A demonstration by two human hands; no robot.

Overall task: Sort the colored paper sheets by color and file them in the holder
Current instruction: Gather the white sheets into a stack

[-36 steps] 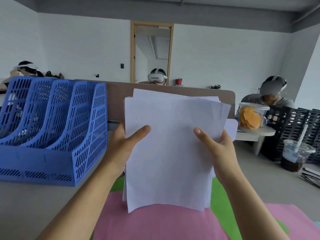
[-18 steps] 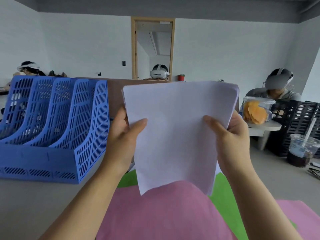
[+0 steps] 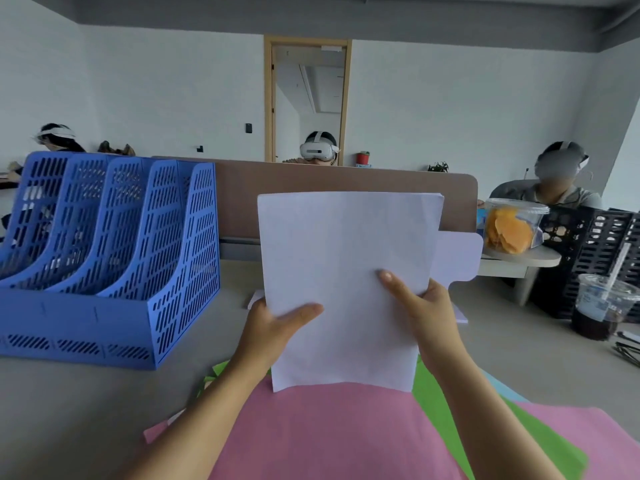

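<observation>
I hold the white paper stack (image 3: 346,265) upright at centre frame. My left hand (image 3: 273,330) and right hand (image 3: 431,315) have fingers (image 3: 301,314) clamped on its lower edges. The blue file holder (image 3: 114,258) stands at left on the worktop (image 3: 69,410), and the pink sheets (image 3: 329,441) and green sheets (image 3: 438,396) lie below.

Bare worktop (image 3: 235,323) runs toward nine o'clock, ending at the holder (image 3: 110,258). A drink cup (image 3: 601,308) blocks three o'clock.

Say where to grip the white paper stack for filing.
White stack: likely the side edges, lower half, one hand from each side, thumb in front, as the left hand and right hand hold it now. It stands upright and thin; side pinches leave its bottom edge free.
</observation>
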